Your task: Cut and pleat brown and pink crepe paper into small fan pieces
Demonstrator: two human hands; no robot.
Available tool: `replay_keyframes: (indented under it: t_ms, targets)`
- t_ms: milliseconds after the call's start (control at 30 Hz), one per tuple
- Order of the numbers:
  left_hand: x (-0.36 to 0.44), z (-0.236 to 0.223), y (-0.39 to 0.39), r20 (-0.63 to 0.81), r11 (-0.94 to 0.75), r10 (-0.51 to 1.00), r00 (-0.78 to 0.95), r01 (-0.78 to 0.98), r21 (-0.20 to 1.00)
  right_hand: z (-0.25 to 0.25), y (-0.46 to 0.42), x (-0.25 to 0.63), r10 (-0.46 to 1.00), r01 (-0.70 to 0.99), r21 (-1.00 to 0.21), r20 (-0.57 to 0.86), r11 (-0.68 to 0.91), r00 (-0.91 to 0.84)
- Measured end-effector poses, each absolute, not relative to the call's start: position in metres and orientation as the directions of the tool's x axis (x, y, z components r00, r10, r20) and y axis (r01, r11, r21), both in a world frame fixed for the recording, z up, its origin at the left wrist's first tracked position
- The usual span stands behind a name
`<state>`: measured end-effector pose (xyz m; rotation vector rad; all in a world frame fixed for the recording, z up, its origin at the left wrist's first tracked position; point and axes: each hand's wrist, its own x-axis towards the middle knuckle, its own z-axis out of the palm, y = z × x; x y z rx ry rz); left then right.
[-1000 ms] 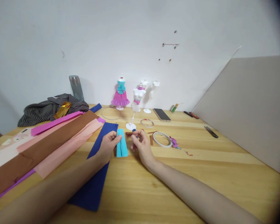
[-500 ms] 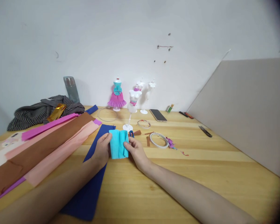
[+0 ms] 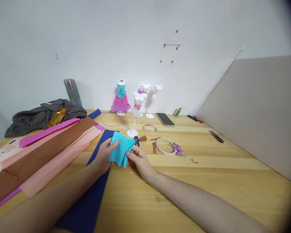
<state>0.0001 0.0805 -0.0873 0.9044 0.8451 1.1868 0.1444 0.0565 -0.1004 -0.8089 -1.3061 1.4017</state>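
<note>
A piece of turquoise crepe paper (image 3: pixel 120 151) is held between both hands just above the wooden table (image 3: pixel 208 181). My left hand (image 3: pixel 103 155) pinches its left edge, fingers closed on it. Gripping its right side is my right hand (image 3: pixel 138 158), thumb on top. The paper is spread out and tilted. A small blue clip (image 3: pixel 136 140) lies right behind my right hand. A dark blue paper sheet (image 3: pixel 92 191) lies under my left forearm.
Long brown, peach and magenta paper strips (image 3: pixel 50 152) lie on the left. At the back stand small mannequins, one in a pink dress (image 3: pixel 121 98), with a tape roll (image 3: pixel 165 145), phone (image 3: pixel 165 119), scissors (image 3: pixel 216 136), flask (image 3: pixel 72 92) and striped cloth (image 3: pixel 43 115).
The turquoise paper was a narrow folded strip in my left hand; both hands have since opened it out wider and tilted it. My right hand moved onto it.
</note>
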Motion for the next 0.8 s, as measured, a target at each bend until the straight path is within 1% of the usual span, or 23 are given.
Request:
replay_keyframes:
  t_ms: [67, 133, 200, 233, 267, 300, 367, 433, 467, 533, 600, 667, 700, 800]
  targets:
    - [-0.005, -0.085, 0.087, -0.084, 0.135, 0.986, 0.144, -0.394, 0.909, -0.099, 0.052, 0.144, 0.923, -0.107, -0.975, 0.219, 0.195, -0.317]
    - [-0.012, -0.082, 0.093, -0.078, 0.135, 0.981, 0.177, -0.333, 0.933, -0.097, 0.046, 0.143, 0.844, 0.053, -0.923, 0.323, 0.38, -0.428]
    - [-0.018, -0.08, 0.099, -0.087, 0.144, 0.96, 0.265, -0.202, 0.969, -0.095, 0.04, 0.143, 0.719, 0.157, -0.795, 0.421, 0.586, -0.554]
    - [-0.021, -0.079, 0.101, -0.112, 0.155, 0.946, 0.304, -0.123, 0.98, -0.094, 0.038, 0.142, 0.666, 0.177, -0.737, 0.446, 0.652, -0.598]
    - [-0.024, -0.079, 0.103, -0.14, 0.161, 0.935, 0.327, -0.039, 0.986, -0.093, 0.036, 0.142, 0.638, 0.182, -0.706, 0.46, 0.684, -0.617]
    - [-0.026, -0.078, 0.104, -0.159, 0.151, 0.927, 0.338, 0.051, 0.987, -0.093, 0.036, 0.142, 0.638, 0.176, -0.711, 0.456, 0.68, -0.62]
    - [-0.031, -0.075, 0.105, -0.15, 0.06, 0.909, 0.389, 0.235, 0.97, -0.093, 0.036, 0.141, 0.695, 0.126, -0.811, 0.395, 0.571, -0.601]
    - [-0.037, -0.069, 0.104, -0.083, -0.137, 0.86, 0.504, 0.383, 0.914, -0.094, 0.039, 0.141, 0.764, 0.026, -0.925, 0.297, 0.379, -0.572]
    - [-0.041, -0.064, 0.103, -0.045, -0.249, 0.821, 0.569, 0.428, 0.869, -0.095, 0.041, 0.141, 0.798, -0.025, -0.959, 0.249, 0.282, -0.548]
    - [-0.048, -0.053, 0.101, 0.018, -0.457, 0.751, 0.661, 0.499, 0.737, -0.098, 0.046, 0.141, 0.867, -0.112, -0.984, 0.176, 0.14, -0.467]
    - [-0.057, -0.044, 0.1, 0.012, -0.579, 0.719, 0.695, 0.589, 0.564, -0.101, 0.052, 0.142, 0.91, -0.181, -0.98, 0.145, 0.079, -0.388]
    - [-0.066, -0.038, 0.1, -0.033, -0.608, 0.735, 0.678, 0.679, 0.412, -0.103, 0.056, 0.142, 0.929, -0.26, -0.964, 0.14, 0.05, -0.342]
    - [-0.07, -0.036, 0.1, -0.049, -0.603, 0.75, 0.66, 0.712, 0.359, -0.103, 0.057, 0.142, 0.936, -0.301, -0.953, 0.136, 0.034, -0.324]
    - [-0.079, -0.035, 0.101, -0.046, -0.564, 0.802, 0.595, 0.782, 0.265, -0.104, 0.059, 0.143, 0.955, -0.383, -0.923, 0.095, -0.021, -0.282]
